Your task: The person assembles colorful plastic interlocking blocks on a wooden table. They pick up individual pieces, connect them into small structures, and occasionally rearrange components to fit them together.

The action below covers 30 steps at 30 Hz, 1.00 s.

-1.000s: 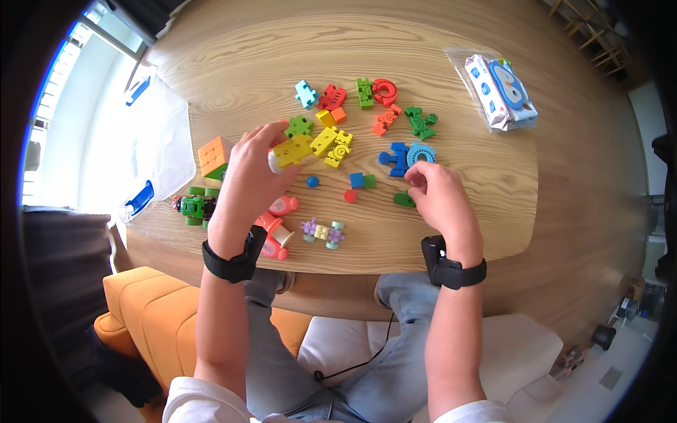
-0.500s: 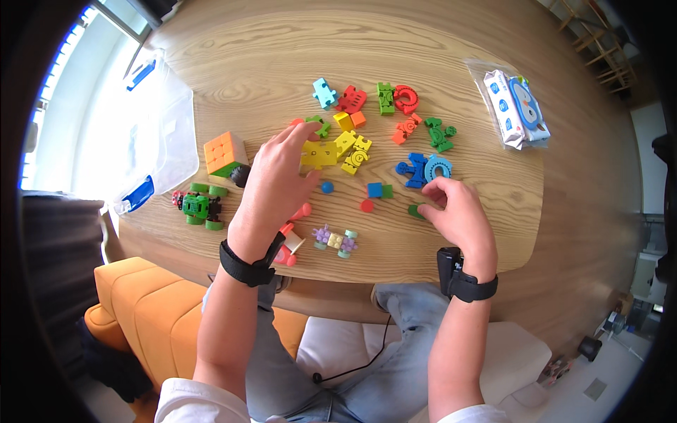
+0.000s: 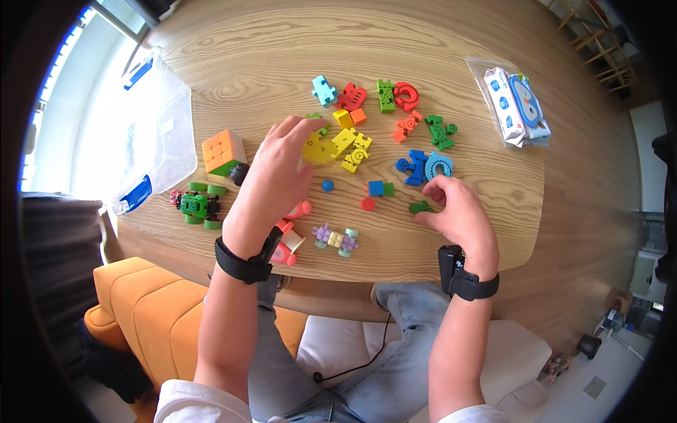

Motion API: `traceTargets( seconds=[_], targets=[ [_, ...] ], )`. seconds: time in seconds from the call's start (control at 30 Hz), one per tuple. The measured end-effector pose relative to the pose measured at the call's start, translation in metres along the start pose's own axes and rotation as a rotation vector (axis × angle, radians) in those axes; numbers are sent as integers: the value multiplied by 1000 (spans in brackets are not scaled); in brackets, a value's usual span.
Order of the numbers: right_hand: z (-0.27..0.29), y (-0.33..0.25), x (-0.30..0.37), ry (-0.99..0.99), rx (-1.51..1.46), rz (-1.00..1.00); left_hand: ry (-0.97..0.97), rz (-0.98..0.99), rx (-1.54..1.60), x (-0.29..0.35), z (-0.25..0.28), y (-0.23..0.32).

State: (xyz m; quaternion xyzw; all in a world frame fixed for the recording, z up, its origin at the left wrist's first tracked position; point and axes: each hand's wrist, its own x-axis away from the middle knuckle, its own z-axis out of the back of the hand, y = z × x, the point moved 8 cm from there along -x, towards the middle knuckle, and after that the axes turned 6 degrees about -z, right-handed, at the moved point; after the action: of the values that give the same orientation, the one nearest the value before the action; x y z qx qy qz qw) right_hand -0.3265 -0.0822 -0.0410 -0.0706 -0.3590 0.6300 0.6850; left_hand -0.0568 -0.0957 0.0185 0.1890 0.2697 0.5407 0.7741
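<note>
My left hand (image 3: 273, 173) reaches over the left side of the yellow puzzle pieces, fingers apart and curved. Its fingertips are close to a yellow piece (image 3: 319, 149), but the hand hides any contact. More yellow pieces, one cut like a figure (image 3: 356, 154), lie just right of it, and a green piece (image 3: 316, 121) shows partly behind the fingers. My right hand (image 3: 457, 211) rests low on the table's right side, thumb and forefinger apart. A small dark green piece (image 3: 420, 206) lies by that thumb; a light blue ring-shaped piece (image 3: 438, 167) sits just beyond the fingers.
Red, green and blue puzzle pieces (image 3: 416, 166) spread across the middle. Small blocks (image 3: 376, 188) lie nearer me. At left are a cube puzzle (image 3: 224, 151), a green toy car (image 3: 197, 204) and a clear plastic box (image 3: 169, 120); at far right, a wipes pack (image 3: 513, 106).
My left hand has shifted slightly left and back. The yellow piece beside it has turned and shows more fully. My right hand has barely moved; the small green piece beside it is more visible.
</note>
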Motion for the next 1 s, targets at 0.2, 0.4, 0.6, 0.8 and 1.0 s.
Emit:
traceTargets(
  seconds=[0.2, 0.4, 0.6, 0.8, 1.0],
  targets=[
    [4, -1, -1, 25, -27, 4, 73, 1, -38, 1, 7, -9],
    [19, -19, 1, 152, -216, 110, 139, -3, 36, -1, 10, 12],
    [20, -53, 9, 43, -685, 234, 264, -205, 211, -11, -6, 68],
    [21, -57, 12, -31, -929, 276, 275, -260, 254, -7, -18, 84],
    [59, -2, 4, 344, -1077, 157, 212, -224, 170, -12, -13, 67]
  ],
)
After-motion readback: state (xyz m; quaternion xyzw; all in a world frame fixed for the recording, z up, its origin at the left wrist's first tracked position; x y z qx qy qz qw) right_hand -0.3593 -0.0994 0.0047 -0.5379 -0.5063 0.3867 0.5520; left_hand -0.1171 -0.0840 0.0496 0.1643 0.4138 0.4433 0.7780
